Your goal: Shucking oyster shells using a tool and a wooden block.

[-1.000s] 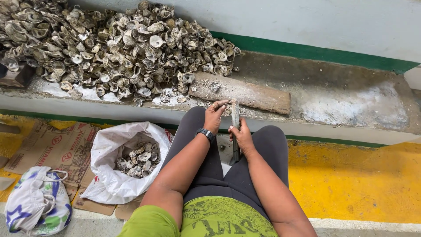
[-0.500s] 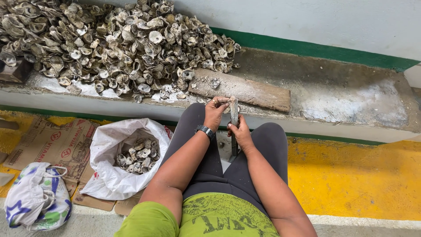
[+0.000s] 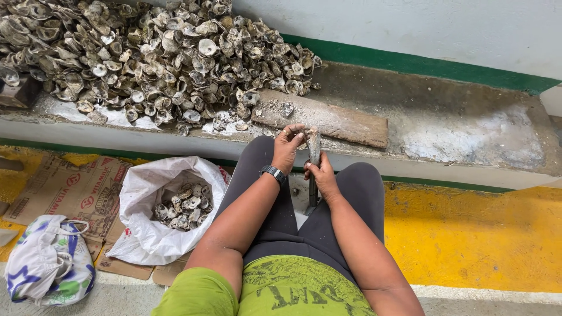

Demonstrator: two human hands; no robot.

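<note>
The left hand (image 3: 287, 146) is curled near the edge of the counter (image 3: 445, 126), its fingers (image 3: 294, 136) bent around something small that cannot be made out from this angle. A dark watch (image 3: 273, 173) sits on that wrist. Just to its right, the right hand (image 3: 320, 175) has its fingers closed around a long, narrow tool (image 3: 314, 149) held upright; its upper end rises beside the left fingertips, and its lower part runs down between the knees, mostly hidden by the hand. Whether the tool touches what the left hand holds cannot be told.

Just beyond the hands a worn wooden board (image 3: 328, 117) lies on the counter, with a single shell on it. A large heap of oyster shells (image 3: 152, 52) fills the far left of the counter and is cut off by the picture's left and top edges.

On the floor to the left, a white plastic bag (image 3: 146, 234) stands open with oysters (image 3: 181, 208) piled inside. It rests on flattened cardboard (image 3: 64, 193). A patterned cloth bag (image 3: 47, 263) lies at the near left, closed, its contents unseen.
</note>
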